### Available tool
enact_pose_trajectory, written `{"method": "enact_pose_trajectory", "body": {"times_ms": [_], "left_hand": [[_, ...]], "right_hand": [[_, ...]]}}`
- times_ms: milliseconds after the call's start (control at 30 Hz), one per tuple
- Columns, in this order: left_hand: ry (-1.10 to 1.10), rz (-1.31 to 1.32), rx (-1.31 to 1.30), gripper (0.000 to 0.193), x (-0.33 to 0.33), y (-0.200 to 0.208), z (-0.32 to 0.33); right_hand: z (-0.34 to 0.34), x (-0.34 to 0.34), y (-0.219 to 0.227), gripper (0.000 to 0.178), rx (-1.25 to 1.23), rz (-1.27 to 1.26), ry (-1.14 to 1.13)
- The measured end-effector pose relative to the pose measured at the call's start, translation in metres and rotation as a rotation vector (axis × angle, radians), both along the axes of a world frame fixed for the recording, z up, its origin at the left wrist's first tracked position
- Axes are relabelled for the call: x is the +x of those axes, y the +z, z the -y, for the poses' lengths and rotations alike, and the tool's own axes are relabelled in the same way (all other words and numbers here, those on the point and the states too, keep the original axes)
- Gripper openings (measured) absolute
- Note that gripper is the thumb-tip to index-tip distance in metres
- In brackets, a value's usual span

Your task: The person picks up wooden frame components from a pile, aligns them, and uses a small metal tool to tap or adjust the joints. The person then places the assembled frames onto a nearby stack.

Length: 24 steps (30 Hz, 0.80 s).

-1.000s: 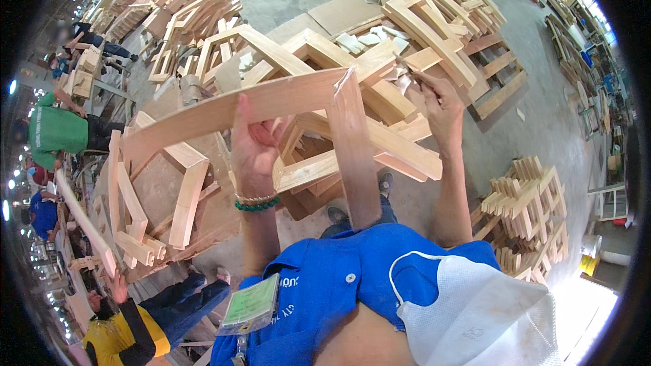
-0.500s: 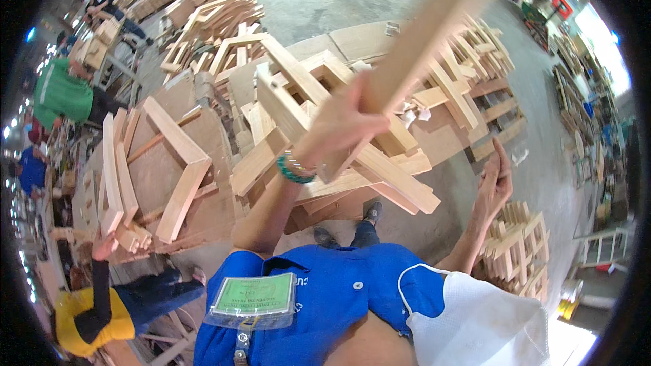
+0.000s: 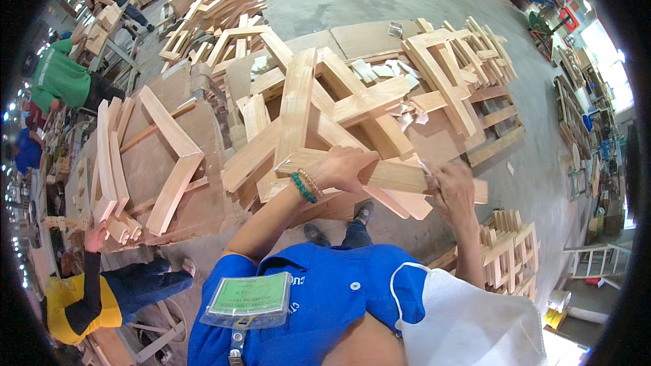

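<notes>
An angled pale wooden frame piece (image 3: 397,175) lies across in front of me, one leg running sideways and the other pointing away. My left hand (image 3: 342,168), with beads at its wrist, is closed around the sideways leg near the corner joint. Close to that leg's right end, my right hand (image 3: 452,191) has its fingers curled against the wood. A small pale tip shows at those fingers; what they pinch is mostly hidden. Beneath and beyond is a heap of similar wooden frames (image 3: 369,102), with white crumpled scraps (image 3: 383,70) among them.
More angled frames (image 3: 178,186) lie on cardboard at left, where a person in yellow and black (image 3: 81,298) reaches in. A person in green (image 3: 61,74) stands farther off. Slatted wooden stacks (image 3: 512,251) are at lower right, and a pallet (image 3: 498,122) sits beyond.
The frame piece has swung down from a raised, tilted position to lie across in front of me. My right hand has come in from the right to its end.
</notes>
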<state>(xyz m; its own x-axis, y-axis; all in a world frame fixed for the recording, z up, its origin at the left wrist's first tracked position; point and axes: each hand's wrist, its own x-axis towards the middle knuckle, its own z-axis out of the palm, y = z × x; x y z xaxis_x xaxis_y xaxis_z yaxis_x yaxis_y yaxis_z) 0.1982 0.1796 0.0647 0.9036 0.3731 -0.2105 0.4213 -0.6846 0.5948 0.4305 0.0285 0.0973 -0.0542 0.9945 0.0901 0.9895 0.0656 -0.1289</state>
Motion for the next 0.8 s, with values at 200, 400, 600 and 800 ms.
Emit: {"method": "enact_pose_trajectory", "body": {"times_ms": [200, 400, 600, 800], "left_hand": [[-0.004, -0.129, 0.139, 0.055, -0.003, 0.003, -0.009], [-0.006, -0.091, 0.281, 0.058, 0.001, 0.003, -0.015], [-0.086, -0.09, 0.342, 0.056, 0.023, 0.019, -0.02], [-0.112, 0.004, 0.387, 0.065, 0.065, 0.024, -0.02]], "right_hand": [[-0.007, -0.003, -0.024, 0.04, -0.134, -0.212, 0.036], [-0.011, -0.003, -0.058, 0.05, 0.139, -0.328, 0.114], [0.006, 0.009, -0.041, 0.049, 0.27, -0.186, 0.04], [0.036, 0.031, -0.013, 0.028, 0.435, -0.459, -0.256]]}}
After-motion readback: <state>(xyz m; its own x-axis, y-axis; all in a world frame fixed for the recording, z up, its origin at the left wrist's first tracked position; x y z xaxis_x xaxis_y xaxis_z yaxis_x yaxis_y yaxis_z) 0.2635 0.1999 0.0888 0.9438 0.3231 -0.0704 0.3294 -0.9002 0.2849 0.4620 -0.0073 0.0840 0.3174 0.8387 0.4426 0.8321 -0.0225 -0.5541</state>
